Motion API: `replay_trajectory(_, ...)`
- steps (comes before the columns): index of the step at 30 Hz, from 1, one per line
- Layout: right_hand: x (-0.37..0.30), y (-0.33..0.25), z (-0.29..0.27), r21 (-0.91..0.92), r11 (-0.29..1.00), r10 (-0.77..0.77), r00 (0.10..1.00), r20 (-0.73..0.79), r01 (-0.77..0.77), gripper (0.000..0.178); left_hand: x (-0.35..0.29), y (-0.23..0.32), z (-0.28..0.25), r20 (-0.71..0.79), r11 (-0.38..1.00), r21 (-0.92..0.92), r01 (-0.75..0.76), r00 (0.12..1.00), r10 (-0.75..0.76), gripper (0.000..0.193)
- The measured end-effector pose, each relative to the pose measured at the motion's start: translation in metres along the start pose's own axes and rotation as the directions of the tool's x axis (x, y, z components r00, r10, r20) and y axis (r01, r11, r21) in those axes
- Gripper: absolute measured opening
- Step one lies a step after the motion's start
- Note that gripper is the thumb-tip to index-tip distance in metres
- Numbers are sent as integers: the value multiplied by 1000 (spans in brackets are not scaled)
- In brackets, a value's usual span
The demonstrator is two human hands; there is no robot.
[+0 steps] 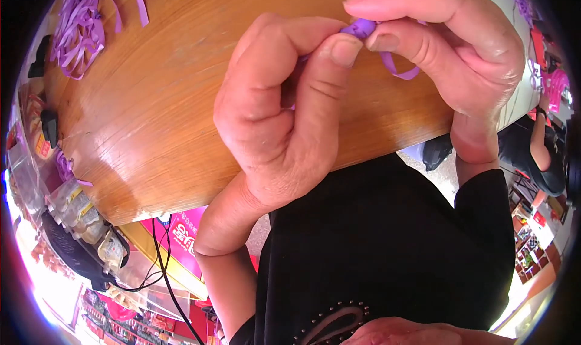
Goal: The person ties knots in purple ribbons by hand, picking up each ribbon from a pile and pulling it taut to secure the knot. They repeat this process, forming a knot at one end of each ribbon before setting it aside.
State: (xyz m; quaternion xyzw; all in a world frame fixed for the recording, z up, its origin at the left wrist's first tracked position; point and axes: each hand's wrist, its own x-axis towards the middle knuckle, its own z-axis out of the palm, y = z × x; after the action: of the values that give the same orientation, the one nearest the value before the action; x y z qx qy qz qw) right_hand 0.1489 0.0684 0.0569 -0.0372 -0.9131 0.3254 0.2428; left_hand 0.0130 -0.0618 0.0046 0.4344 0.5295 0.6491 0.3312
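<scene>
Above the wooden table, a purple ribbon [361,28] is bunched into a small folded roll between both hands. My left hand [281,103] pinches its left side between thumb and index finger, the other fingers curled in. At its right side, my right hand [451,42] has thumb and index finger close around the roll, pinching it. A loose loop of the ribbon hangs below the right thumb. Parts of the ribbon inside the left hand are hidden by the fingers.
A heap of purple ribbon strips [78,30] lies at the table's far left. The wooden table [151,103] ends close to my body. Black cables [162,254] run past its near left edge, beside a pink and yellow box [187,242]. Another person [535,145] is at the right.
</scene>
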Motion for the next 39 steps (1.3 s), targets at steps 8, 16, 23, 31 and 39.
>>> replay_trajectory(8, -2, 10, 5, 175, 983, -59, 998, -17, 61, 22, -1, 1, -6, 84, 979, 176, -99, 993, 85, 10)
replay_trajectory(16, 2, 7, 0, 137, 989, -60, 998, 31, 55, 23, 1, 4, -7, 97, 950, 241, -198, 979, 179, 11)
replay_trajectory(23, -2, 0, 7, 160, 987, -8, 991, -131, 29, 21, -1, 4, -6, 77, 970, 202, -133, 990, 119, 11)
replay_trajectory(31, -5, 12, 6, 156, 988, -10, 999, -47, 17, 21, -2, 2, -9, 63, 991, 118, -68, 996, 61, 12)
replay_trajectory(39, -6, 11, 13, 39, 999, 1, 999, -33, 0, 19, -4, -1, -11, 43, 995, 98, -13, 999, 9, 12)
